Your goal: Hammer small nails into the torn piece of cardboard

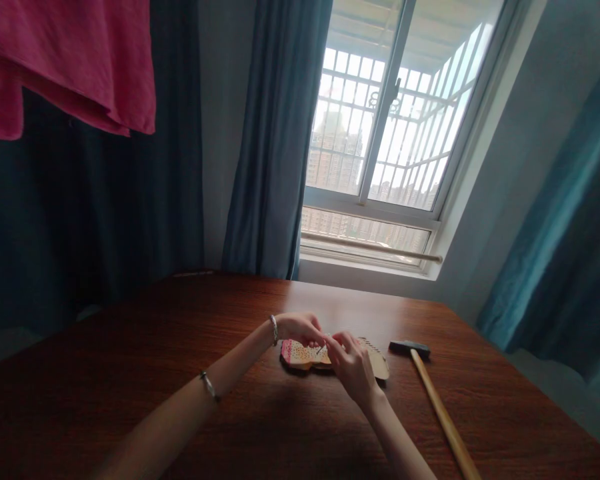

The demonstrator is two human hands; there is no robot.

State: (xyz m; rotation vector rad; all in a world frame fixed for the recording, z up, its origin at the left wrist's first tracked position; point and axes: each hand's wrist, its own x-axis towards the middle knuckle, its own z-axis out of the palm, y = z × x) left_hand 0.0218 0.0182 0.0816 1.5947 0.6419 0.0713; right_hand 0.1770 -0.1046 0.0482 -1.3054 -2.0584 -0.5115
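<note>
A small flat wooden board (300, 355) with a pink and yellow dotted face lies on the dark wooden table (130, 373). My left hand (300, 328) rests curled on the board's far edge. My right hand (350, 363) covers the board's right part, its fingers pinched on a thin dark pin or nail (321, 349) standing on the board. A beige ridged part (377, 360) shows beyond my right hand. Both wrists wear thin bracelets.
A hammer (430, 390) with a dark head and a long wooden handle lies on the table right of the board. Behind the table are a barred window (380, 133), blue curtains (275, 140) and a pink cloth (70, 60) hanging at upper left.
</note>
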